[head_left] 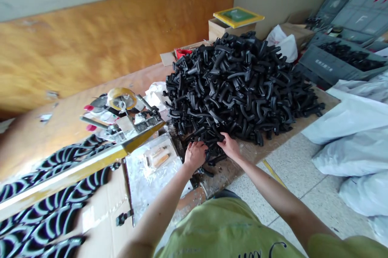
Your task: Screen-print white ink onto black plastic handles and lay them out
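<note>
A large heap of curved black plastic handle-like parts (242,84) covers the bench in front of me. At its near edge, my left hand (196,155) has its fingers bent down over the loose pieces. Its fingertips are partly hidden, so what they hold is unclear. Close by on the right, my right hand (229,147) pinches at one black plastic part (218,138), thumb and forefinger on either side of it. A few more pieces lie below and between my hands.
Left of my hands stands a screen-printing frame (125,149) with a metal plate (160,161) beneath. Rows of curved black parts (54,217) lie on cardboard further left. Grey crates (327,62) and white sacks (348,149) stand on the right. A box (215,30) sits behind the heap.
</note>
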{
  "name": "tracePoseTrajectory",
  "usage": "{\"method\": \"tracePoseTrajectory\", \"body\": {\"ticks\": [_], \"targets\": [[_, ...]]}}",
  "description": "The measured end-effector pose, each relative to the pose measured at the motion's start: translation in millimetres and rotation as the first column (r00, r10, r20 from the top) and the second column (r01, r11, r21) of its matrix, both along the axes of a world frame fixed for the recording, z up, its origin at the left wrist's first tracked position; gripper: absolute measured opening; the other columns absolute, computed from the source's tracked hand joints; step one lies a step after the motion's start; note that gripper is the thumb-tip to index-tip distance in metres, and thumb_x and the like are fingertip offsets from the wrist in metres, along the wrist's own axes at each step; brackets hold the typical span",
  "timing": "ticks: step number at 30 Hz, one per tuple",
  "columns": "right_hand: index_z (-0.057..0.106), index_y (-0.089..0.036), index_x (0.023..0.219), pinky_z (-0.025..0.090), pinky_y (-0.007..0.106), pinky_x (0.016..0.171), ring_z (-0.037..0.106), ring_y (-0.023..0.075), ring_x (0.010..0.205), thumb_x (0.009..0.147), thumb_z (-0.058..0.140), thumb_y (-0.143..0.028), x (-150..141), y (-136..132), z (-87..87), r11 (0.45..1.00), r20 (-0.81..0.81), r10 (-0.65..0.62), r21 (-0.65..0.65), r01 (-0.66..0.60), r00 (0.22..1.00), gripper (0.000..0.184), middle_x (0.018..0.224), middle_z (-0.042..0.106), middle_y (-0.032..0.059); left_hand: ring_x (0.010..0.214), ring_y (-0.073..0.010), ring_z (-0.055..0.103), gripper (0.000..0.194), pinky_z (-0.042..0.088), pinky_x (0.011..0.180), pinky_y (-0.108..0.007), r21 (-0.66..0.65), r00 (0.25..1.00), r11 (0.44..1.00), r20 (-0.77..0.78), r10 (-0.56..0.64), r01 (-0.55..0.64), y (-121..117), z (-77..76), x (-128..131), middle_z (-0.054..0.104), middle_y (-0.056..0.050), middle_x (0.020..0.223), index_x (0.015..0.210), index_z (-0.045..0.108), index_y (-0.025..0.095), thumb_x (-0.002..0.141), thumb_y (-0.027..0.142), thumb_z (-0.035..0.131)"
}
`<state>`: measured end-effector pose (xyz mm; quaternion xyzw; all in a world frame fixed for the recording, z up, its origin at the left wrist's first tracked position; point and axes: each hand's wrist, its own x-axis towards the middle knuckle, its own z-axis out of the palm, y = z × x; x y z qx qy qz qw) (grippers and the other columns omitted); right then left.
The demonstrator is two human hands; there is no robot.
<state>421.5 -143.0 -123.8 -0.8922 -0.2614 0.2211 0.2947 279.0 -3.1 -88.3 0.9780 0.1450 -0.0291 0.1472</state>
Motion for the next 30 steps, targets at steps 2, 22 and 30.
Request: {"method": "tracePoseTrajectory", "body": {"ticks": [2, 22, 30], "targets": [[0.051, -0.023, 0.131, 0.044, 0.026, 0.074, 0.067, 0.0189, 0.087, 0.085, 0.062, -0.032, 4, -1, 0.7, 0.992, 0.027, 0.041, -0.122, -0.038, 0.999, 0.049, 0.089, 0.071, 0.0031, 0.11, -0.0242, 0.057, 0.029, 0.041, 0.103, -0.043, -0.047, 0.999, 0.999, 0.036, 0.003, -0.001, 3, 2.7, -7, 0.065, -0.005, 0.12, 0.1, 0.071, 0.027, 0.08, 0.015, 0.054], [0.049, -0.028, 0.135, 0.052, 0.035, 0.077, 0.063, 0.0198, 0.081, 0.071, 0.07, -0.024, -11, 106, 102.9, 0.867, 0.323, 0.267, 0.331, -0.373, 0.908, 0.067, 0.098, 0.065, 0.0021, 0.104, -0.0199, 0.064, 0.022, 0.049, 0.091, -0.034, -0.4, 0.738, 0.745, 0.209, 0.641, -0.534, 25, 24.4, -262, 0.068, -0.006, 0.112, 0.098, 0.067, 0.023, 0.091, 0.031, 0.047], [0.074, -0.022, 0.091, 0.047, 0.037, 0.089, 0.064, 0.0204, 0.092, 0.071, 0.069, -0.015, -137, 204, 23.1, 0.614, 0.134, 0.7, 0.387, -0.687, 0.701, 0.022, 0.095, 0.072, 0.0022, 0.101, -0.0201, 0.065, 0.021, 0.049, 0.09, -0.033, -0.466, 0.769, 0.723, 0.13, 0.626, -0.51, 33, 14.2, -327, 0.07, -0.006, 0.107, 0.096, 0.069, 0.024, 0.089, 0.03, 0.05]]}}
